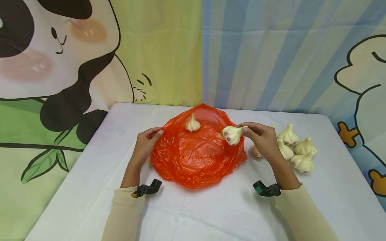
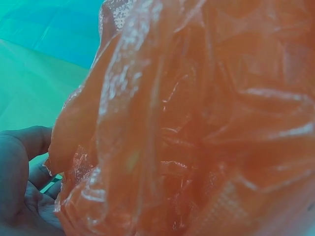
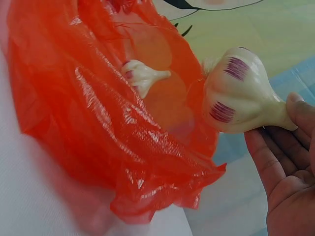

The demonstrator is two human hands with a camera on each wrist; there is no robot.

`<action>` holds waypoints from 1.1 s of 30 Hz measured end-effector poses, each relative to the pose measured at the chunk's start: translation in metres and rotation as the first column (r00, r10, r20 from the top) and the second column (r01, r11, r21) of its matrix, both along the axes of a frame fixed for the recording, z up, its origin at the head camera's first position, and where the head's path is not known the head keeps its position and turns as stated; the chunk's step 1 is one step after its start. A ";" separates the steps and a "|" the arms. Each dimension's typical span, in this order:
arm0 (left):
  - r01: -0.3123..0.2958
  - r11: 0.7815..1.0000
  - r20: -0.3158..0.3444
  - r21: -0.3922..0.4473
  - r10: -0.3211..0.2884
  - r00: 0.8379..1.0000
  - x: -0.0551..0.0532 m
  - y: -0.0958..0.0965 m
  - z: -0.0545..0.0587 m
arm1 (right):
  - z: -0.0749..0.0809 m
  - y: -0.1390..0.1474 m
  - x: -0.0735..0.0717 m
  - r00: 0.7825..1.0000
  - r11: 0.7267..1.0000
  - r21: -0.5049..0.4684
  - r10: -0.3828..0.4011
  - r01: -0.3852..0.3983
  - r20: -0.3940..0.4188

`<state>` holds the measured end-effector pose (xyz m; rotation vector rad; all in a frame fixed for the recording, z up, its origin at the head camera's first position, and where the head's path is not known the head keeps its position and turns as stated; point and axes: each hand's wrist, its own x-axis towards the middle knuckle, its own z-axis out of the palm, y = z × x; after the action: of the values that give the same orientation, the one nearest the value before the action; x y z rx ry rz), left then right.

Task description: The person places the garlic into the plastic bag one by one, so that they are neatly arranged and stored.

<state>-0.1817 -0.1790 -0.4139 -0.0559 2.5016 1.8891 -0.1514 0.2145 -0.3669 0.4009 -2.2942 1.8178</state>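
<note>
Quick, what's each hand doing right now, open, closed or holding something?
Left hand: closed, pinching the edge of the red plastic bag.
Right hand: closed, holding a garlic bulb by its stem.

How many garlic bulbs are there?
At least 7: one bulb in the bag, another in the right hand, five on the table at right; the hand may hide more.

That thin, crinkled red plastic bag (image 1: 196,160) over there gapes open, one pale garlic bulb (image 1: 192,125) inside. A purple-marked bulb (image 1: 231,135), tilted, is held by its stem at the bag's right side; more bulbs (image 1: 305,147) lie bunched farther right.
</note>
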 end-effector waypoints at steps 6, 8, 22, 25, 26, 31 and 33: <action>-0.004 1.000 0.007 0.003 0.004 1.000 0.000 0.001 0.000 | 0.004 -0.013 -0.013 1.000 0.999 0.051 -0.011 0.010 0.014; -0.007 1.000 0.013 0.004 0.007 1.000 0.000 0.001 0.000 | -0.001 -0.016 -0.022 1.000 0.999 0.050 -0.006 0.004 0.024; -0.012 1.000 0.024 0.004 0.012 1.000 -0.001 0.002 0.002 | -0.013 -0.040 -0.059 0.999 0.992 0.128 -0.008 0.004 0.031; -0.009 1.000 0.013 0.004 0.009 1.000 -0.002 0.002 0.001 | -0.011 -0.046 -0.064 1.000 0.993 0.115 0.000 -0.003 0.027; -0.009 1.000 0.010 0.005 0.009 1.000 -0.002 0.002 0.002 | -0.010 -0.048 -0.066 1.000 0.994 0.106 0.004 -0.006 0.028; -0.009 1.000 0.010 0.012 0.009 1.000 -0.002 0.003 0.001 | -0.009 -0.060 -0.076 0.999 0.997 0.061 0.033 -0.035 0.028; -0.009 1.000 0.010 0.014 0.009 1.000 -0.002 0.003 0.000 | -0.010 -0.064 -0.079 0.999 0.997 0.063 0.034 -0.036 0.038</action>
<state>-0.1841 -0.1757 -0.4137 -0.0763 2.4860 1.9050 -0.2306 0.1503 -0.3768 0.4238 -2.3897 1.7860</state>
